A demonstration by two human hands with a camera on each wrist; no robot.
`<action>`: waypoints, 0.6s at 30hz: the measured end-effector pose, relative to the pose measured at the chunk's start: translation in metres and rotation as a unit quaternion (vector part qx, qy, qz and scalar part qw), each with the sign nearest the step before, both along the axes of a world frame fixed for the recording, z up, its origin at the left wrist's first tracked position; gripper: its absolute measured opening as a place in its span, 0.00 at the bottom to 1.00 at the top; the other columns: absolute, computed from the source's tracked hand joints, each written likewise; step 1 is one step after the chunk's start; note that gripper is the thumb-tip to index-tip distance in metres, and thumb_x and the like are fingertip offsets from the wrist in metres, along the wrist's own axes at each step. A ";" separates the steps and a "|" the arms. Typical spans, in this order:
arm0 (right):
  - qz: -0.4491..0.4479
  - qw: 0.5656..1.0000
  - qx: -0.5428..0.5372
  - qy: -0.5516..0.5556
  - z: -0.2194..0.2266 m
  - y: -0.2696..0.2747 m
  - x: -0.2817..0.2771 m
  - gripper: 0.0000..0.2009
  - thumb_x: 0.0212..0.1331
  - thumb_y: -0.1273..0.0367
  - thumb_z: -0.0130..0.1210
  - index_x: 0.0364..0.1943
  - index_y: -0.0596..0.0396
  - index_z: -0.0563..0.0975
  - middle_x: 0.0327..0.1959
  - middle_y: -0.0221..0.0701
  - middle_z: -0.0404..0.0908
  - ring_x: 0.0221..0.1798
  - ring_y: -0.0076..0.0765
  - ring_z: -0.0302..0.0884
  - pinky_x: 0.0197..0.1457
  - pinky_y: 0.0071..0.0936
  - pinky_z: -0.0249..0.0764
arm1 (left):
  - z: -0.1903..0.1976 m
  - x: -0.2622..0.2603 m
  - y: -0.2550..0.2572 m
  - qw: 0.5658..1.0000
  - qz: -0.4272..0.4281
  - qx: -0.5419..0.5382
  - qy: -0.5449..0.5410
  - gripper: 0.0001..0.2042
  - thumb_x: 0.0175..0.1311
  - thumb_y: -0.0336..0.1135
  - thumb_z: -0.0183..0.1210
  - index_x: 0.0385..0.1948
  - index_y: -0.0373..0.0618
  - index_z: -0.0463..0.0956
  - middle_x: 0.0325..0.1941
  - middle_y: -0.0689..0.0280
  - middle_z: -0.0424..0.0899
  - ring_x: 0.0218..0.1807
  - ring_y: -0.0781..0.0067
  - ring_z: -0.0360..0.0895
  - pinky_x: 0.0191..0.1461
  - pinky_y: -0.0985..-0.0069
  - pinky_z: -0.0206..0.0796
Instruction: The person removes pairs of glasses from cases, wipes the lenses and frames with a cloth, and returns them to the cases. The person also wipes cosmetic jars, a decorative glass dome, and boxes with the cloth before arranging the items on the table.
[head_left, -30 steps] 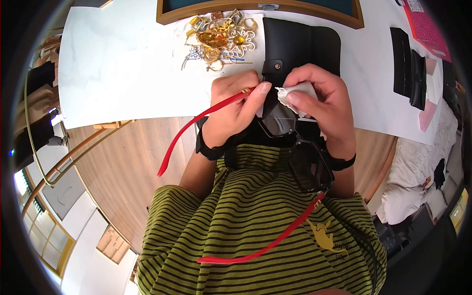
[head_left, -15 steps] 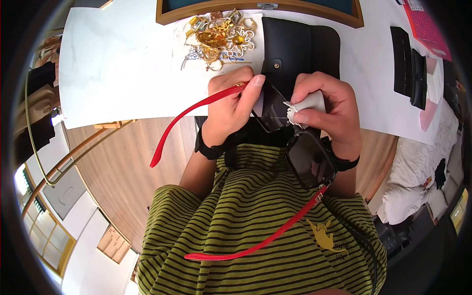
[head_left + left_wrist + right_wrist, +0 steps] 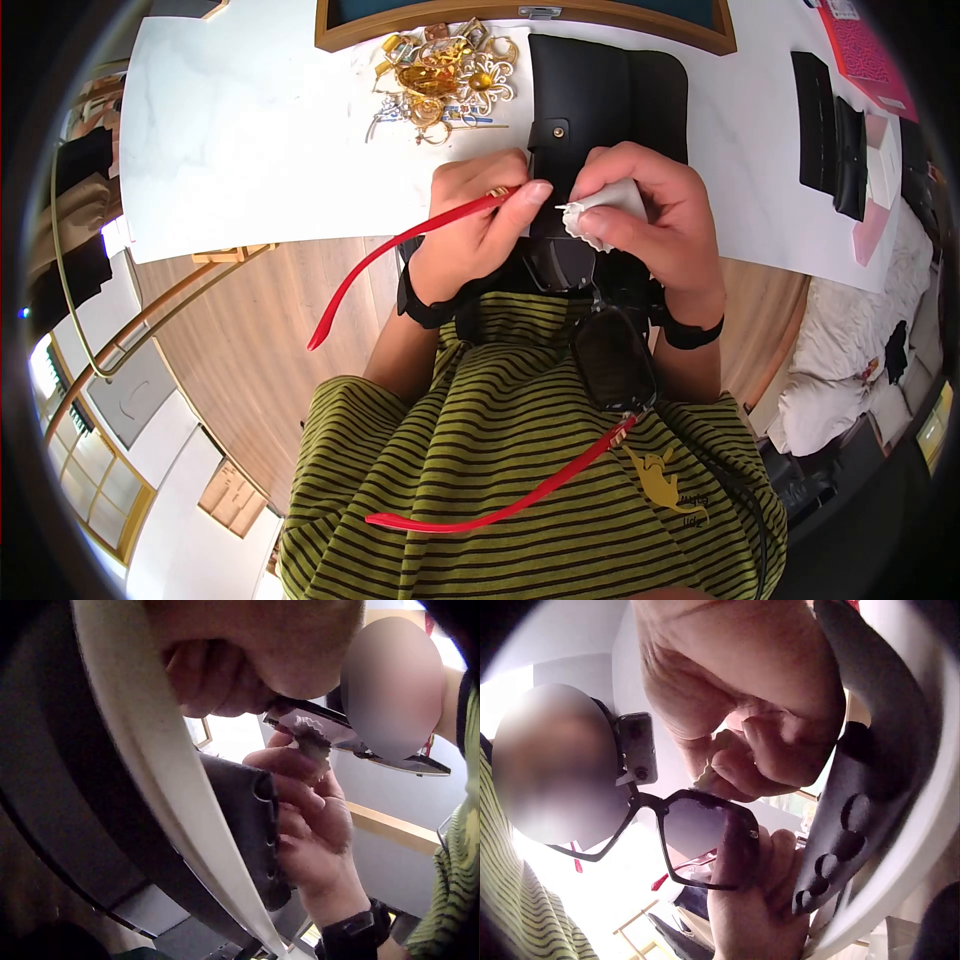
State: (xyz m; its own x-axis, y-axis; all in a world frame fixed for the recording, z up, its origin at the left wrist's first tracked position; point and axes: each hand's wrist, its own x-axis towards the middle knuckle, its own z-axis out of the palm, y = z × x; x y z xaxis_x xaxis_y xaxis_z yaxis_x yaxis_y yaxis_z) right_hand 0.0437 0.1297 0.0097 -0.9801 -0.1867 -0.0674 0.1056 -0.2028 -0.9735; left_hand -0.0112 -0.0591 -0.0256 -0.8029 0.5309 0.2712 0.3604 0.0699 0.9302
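In the head view my left hand (image 3: 470, 225) pinches a pair of sunglasses (image 3: 612, 355) near one hinge, its thumb along the red temple. The dark lenses slant down to the right, and the other red temple (image 3: 500, 505) stretches over the striped shirt. My right hand (image 3: 660, 215) pinches a small whitish cloth (image 3: 600, 215) with a zigzag edge between thumb and fingers. In the left wrist view this cloth (image 3: 311, 739) lies against the near lens. From the right wrist, the black frame (image 3: 664, 825) shows with the left hand (image 3: 757, 907) at its outer end.
Beyond the hands a black pouch with a snap (image 3: 610, 100) lies on the white table (image 3: 230, 130). Left of it sits a pile of gold-coloured jewellery (image 3: 445, 80). A wooden case (image 3: 530, 22) stands behind. Black cases (image 3: 850, 160) and a pink box (image 3: 865, 55) are at the right.
My right hand with the cloth shifted right, then came back left toward the left hand. The sunglasses tilted up, then down again, their lower lens now nearer the lap.
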 end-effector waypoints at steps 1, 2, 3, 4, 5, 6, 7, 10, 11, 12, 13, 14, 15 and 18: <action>0.002 1.000 0.001 -0.003 -0.001 -0.001 0.001 0.08 0.55 0.73 0.61 0.36 0.61 0.76 0.31 0.28 0.78 0.32 0.19 0.76 0.35 0.15 0.71 | 0.002 0.002 0.001 1.000 -0.005 -0.002 0.003 0.13 0.60 0.31 0.57 0.17 0.38 0.67 0.16 0.60 0.65 0.17 0.63 0.62 0.22 0.72 0.55; 0.005 1.000 0.003 -0.006 -0.001 -0.002 0.001 0.08 0.55 0.73 0.61 0.36 0.61 0.76 0.31 0.28 0.78 0.32 0.19 0.76 0.35 0.15 0.71 | 0.004 0.004 0.001 1.000 -0.009 -0.003 0.007 0.13 0.59 0.31 0.58 0.17 0.38 0.67 0.16 0.60 0.66 0.17 0.62 0.63 0.22 0.71 0.55; 0.005 1.000 0.003 -0.005 0.000 -0.002 0.000 0.08 0.55 0.73 0.61 0.36 0.61 0.76 0.31 0.28 0.78 0.32 0.19 0.76 0.35 0.15 0.71 | 0.005 0.006 0.002 1.000 -0.011 -0.002 0.021 0.12 0.58 0.31 0.59 0.17 0.39 0.67 0.17 0.60 0.67 0.17 0.62 0.65 0.21 0.71 0.56; 0.001 1.000 0.006 -0.004 0.000 -0.002 0.000 0.08 0.55 0.73 0.61 0.36 0.61 0.76 0.31 0.28 0.78 0.32 0.19 0.75 0.35 0.15 0.71 | 0.006 0.007 0.002 1.000 -0.011 -0.002 0.021 0.12 0.58 0.31 0.59 0.17 0.39 0.67 0.17 0.60 0.67 0.17 0.62 0.65 0.21 0.71 0.56; -0.002 1.000 0.009 -0.003 0.000 -0.002 0.000 0.07 0.55 0.73 0.60 0.36 0.61 0.76 0.31 0.28 0.79 0.32 0.19 0.75 0.35 0.15 0.71 | 0.008 0.009 0.002 0.999 -0.013 -0.007 0.036 0.12 0.57 0.31 0.59 0.17 0.39 0.68 0.17 0.60 0.67 0.17 0.61 0.65 0.21 0.70 0.56; -0.001 1.000 0.008 -0.003 0.000 -0.002 -0.001 0.07 0.55 0.73 0.60 0.36 0.61 0.76 0.31 0.28 0.79 0.32 0.19 0.75 0.35 0.15 0.71 | 0.010 0.010 0.001 0.998 -0.014 -0.013 0.052 0.12 0.57 0.32 0.60 0.17 0.40 0.68 0.17 0.60 0.68 0.17 0.61 0.66 0.21 0.70 0.56; -0.003 1.000 0.009 0.002 0.000 -0.002 -0.001 0.08 0.55 0.72 0.61 0.36 0.61 0.77 0.31 0.28 0.79 0.32 0.19 0.75 0.35 0.15 0.71 | 0.013 0.010 0.002 0.998 -0.016 -0.006 0.057 0.12 0.56 0.32 0.60 0.17 0.40 0.68 0.18 0.61 0.68 0.17 0.60 0.66 0.21 0.70 0.56; -0.010 1.000 0.013 0.012 0.000 -0.003 -0.001 0.08 0.55 0.72 0.61 0.36 0.61 0.77 0.31 0.27 0.79 0.32 0.19 0.75 0.35 0.16 0.71 | 0.016 0.010 0.003 0.998 -0.025 -0.003 0.060 0.12 0.56 0.33 0.60 0.17 0.41 0.68 0.17 0.61 0.67 0.17 0.60 0.66 0.21 0.70 0.56; -0.016 1.000 0.017 0.017 0.000 -0.003 -0.001 0.08 0.54 0.72 0.61 0.36 0.60 0.77 0.30 0.27 0.79 0.32 0.18 0.75 0.35 0.16 0.71 | 0.016 0.009 0.003 0.998 -0.026 -0.003 0.061 0.12 0.56 0.33 0.60 0.17 0.41 0.68 0.17 0.61 0.67 0.17 0.60 0.66 0.21 0.70 0.56; -0.017 1.000 0.017 0.018 0.002 -0.002 0.000 0.08 0.54 0.72 0.61 0.36 0.60 0.77 0.30 0.27 0.79 0.32 0.18 0.75 0.35 0.16 0.71 | 0.015 0.008 0.003 0.998 -0.021 -0.009 0.064 0.12 0.56 0.32 0.60 0.17 0.41 0.68 0.17 0.61 0.67 0.17 0.60 0.66 0.20 0.70 0.56; 0.000 1.000 0.008 0.000 0.006 0.000 0.001 0.08 0.54 0.72 0.62 0.35 0.60 0.77 0.29 0.27 0.79 0.31 0.19 0.75 0.35 0.16 0.71 | 0.014 0.007 0.002 0.998 -0.016 -0.015 0.066 0.12 0.57 0.32 0.60 0.17 0.40 0.68 0.17 0.61 0.67 0.16 0.61 0.66 0.20 0.71 0.56; 0.017 1.000 -0.002 -0.018 0.007 0.002 0.001 0.07 0.53 0.72 0.62 0.34 0.60 0.77 0.28 0.27 0.79 0.31 0.19 0.76 0.34 0.16 0.70 | 0.012 0.007 0.001 0.998 -0.016 -0.015 0.067 0.12 0.57 0.32 0.60 0.17 0.40 0.68 0.17 0.61 0.67 0.16 0.61 0.66 0.20 0.71 0.56; 0.017 1.000 -0.002 -0.018 0.007 0.003 0.002 0.07 0.53 0.72 0.62 0.34 0.60 0.77 0.28 0.27 0.79 0.31 0.19 0.76 0.34 0.16 0.70 | 0.010 0.006 0.000 0.998 0.007 -0.020 0.055 0.12 0.57 0.31 0.59 0.16 0.40 0.68 0.16 0.61 0.66 0.16 0.61 0.65 0.20 0.71 0.56; 0.029 0.999 0.010 0.024 0.006 0.008 0.005 0.06 0.50 0.74 0.63 0.32 0.59 0.77 0.27 0.29 0.78 0.29 0.20 0.76 0.33 0.16 0.69 | 0.007 0.002 -0.004 0.997 0.056 -0.045 0.038 0.13 0.59 0.28 0.57 0.15 0.37 0.67 0.14 0.62 0.64 0.15 0.66 0.62 0.21 0.73 0.54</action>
State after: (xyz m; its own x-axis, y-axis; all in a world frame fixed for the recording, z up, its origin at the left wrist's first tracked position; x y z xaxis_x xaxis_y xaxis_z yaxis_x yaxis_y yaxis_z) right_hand 0.0485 0.1381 0.0153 -0.9697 -0.2431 -0.0249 0.0700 -0.1787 -0.9814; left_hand -0.0087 -0.0627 -0.0188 -0.8371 0.4648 0.2884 0.4147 0.1955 0.8887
